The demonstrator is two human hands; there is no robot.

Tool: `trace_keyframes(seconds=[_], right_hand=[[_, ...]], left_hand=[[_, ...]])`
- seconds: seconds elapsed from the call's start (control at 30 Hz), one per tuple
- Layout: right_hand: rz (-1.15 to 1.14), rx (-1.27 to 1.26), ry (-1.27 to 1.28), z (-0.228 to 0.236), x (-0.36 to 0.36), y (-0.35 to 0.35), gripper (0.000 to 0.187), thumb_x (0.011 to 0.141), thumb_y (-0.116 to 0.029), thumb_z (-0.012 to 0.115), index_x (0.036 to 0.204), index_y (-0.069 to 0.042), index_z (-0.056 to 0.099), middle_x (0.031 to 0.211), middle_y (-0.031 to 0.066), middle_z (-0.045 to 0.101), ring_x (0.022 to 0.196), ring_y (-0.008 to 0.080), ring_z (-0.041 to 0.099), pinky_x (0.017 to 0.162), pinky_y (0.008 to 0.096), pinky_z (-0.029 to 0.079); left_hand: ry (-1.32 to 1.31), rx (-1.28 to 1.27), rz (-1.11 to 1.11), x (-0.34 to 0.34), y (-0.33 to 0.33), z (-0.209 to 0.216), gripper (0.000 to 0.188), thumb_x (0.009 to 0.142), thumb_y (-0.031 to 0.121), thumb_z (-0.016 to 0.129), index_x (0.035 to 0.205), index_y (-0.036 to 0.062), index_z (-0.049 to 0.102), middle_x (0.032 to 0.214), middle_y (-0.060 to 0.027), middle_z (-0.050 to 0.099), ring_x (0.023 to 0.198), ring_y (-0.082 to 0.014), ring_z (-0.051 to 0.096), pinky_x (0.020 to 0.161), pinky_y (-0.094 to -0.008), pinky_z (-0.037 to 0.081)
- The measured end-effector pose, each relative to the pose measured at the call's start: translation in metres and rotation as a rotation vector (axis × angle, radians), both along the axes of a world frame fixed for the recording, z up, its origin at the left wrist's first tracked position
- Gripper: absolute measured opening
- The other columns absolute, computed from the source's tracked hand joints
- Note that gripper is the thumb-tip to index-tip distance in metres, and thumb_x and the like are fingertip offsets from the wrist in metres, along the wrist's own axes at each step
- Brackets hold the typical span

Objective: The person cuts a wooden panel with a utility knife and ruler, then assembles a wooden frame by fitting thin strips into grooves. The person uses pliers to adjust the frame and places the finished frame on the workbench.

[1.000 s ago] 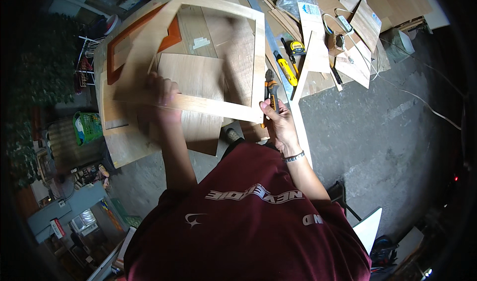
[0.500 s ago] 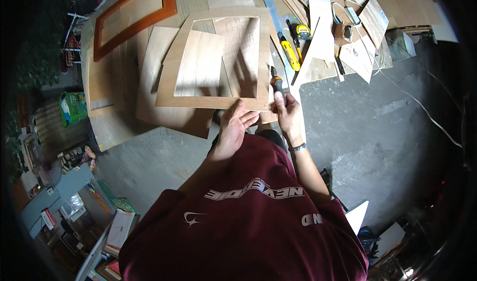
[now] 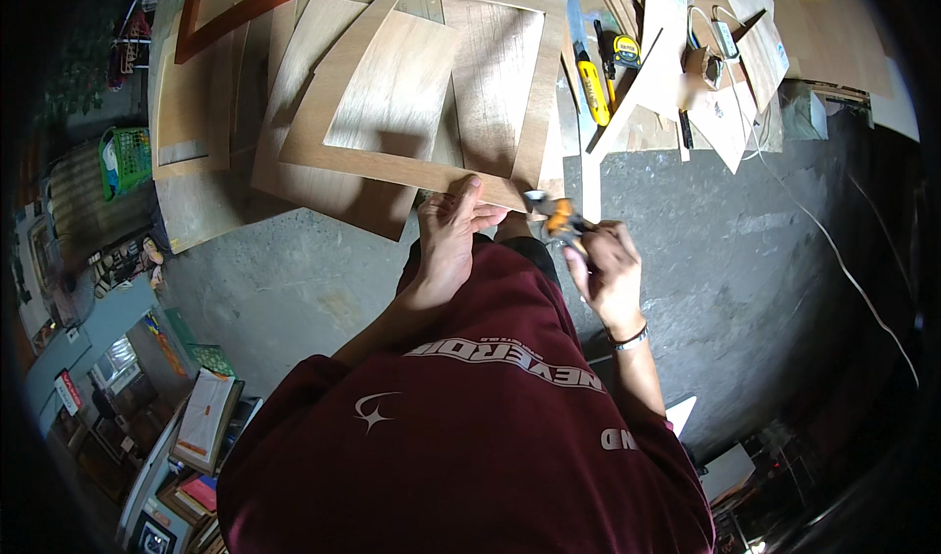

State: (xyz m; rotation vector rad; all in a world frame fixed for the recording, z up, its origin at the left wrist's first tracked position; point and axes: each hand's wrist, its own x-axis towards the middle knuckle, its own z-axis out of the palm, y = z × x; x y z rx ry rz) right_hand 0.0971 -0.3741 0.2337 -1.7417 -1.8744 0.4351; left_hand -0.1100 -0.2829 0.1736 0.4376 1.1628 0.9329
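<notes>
A pale wooden frame (image 3: 392, 168) with a slightly curved outline lies tilted over the sheets on the table. At its near edge, my left hand (image 3: 449, 235) grips the bar, thumb on top and fingers beneath. My right hand (image 3: 610, 268) is closed round an orange-and-black hand tool (image 3: 563, 221), blurred by motion. The tool's pale metal end sits at the frame's near right corner; whether it touches the wood I cannot tell, nor is its exact kind clear.
Thin wood sheets (image 3: 284, 93) and an orange-brown frame (image 3: 196, 29) lie under and left of the pale frame. Beyond its right side are a yellow utility knife (image 3: 591, 88), a tape measure (image 3: 623, 50), wood strips and a white cable (image 3: 833, 230). Grey floor (image 3: 676, 250) shows at right.
My right hand has moved right and nearer with the tool, whose metal end now points left at the frame's corner. The frame has turned slightly clockwise, with my left hand still on its near bar.
</notes>
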Motion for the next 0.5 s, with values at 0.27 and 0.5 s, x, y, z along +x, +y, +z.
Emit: trace_keyframes(seconds=[0.27,0.5], right_hand=[[0.028,0.006,-0.022,0.018,0.006,0.018,0.021,0.087,-0.020,0.078,0.086,-0.003,0.065,0.081,0.0104,0.067,0.082,0.0312,0.064,0.075,0.0416,0.054],[-0.166,0.045,0.146,0.039,0.017,0.027,0.021,0.089,-0.016,0.076,0.088,0.000,0.063,0.087,0.0129,0.067,0.077,0.0284,0.063,0.074,0.0390,0.053]], left_hand=[[-0.028,0.039,0.002,-0.001,0.002,0.006,0.021,0.100,0.020,0.069,0.098,-0.0009,0.068,0.084,-0.0092,0.071,0.066,-0.0186,0.072,0.068,-0.0331,0.065],[-0.076,0.095,-0.082,-0.005,0.007,0.017,0.031,0.104,0.018,0.060,0.129,0.0004,0.059,0.117,-0.0145,0.068,0.099,-0.0173,0.070,0.075,-0.0324,0.064]])
